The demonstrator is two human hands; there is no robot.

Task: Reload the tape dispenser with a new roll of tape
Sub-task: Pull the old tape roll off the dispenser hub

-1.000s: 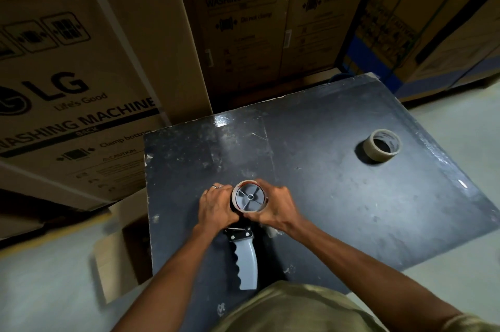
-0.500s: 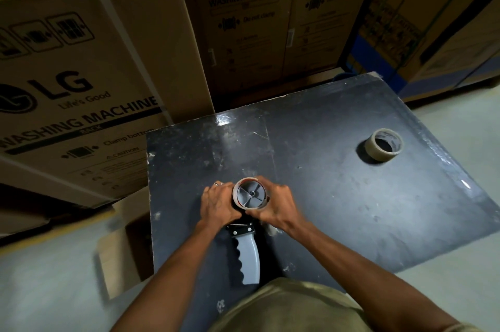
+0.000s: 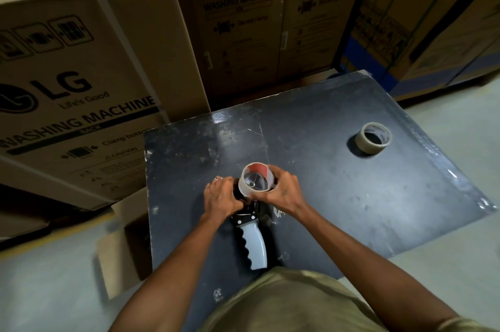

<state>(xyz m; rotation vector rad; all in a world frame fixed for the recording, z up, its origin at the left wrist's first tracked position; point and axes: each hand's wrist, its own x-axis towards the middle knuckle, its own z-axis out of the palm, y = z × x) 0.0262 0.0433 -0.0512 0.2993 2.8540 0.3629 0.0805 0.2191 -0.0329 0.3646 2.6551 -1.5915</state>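
Here the right hand (image 3: 281, 192) grips a tape roll (image 3: 255, 178) over the dispenser (image 3: 253, 239).

A dark counter (image 3: 338, 196) with a scuffed, scratched, faintly glossy face, its pale chipped edge showing. The tape dispenser (image 3: 253, 239) has a smooth matt grey plastic handle with a ribbed edge and a black frame fixed by bright metal rivets. The roll of tape (image 3: 255, 180) above it looks clear and shiny; a second, beige roll (image 3: 373, 138) lies matt. Behind stand matt brown cardboard boxes (image 3: 81, 82), one bound with glossy strapping.
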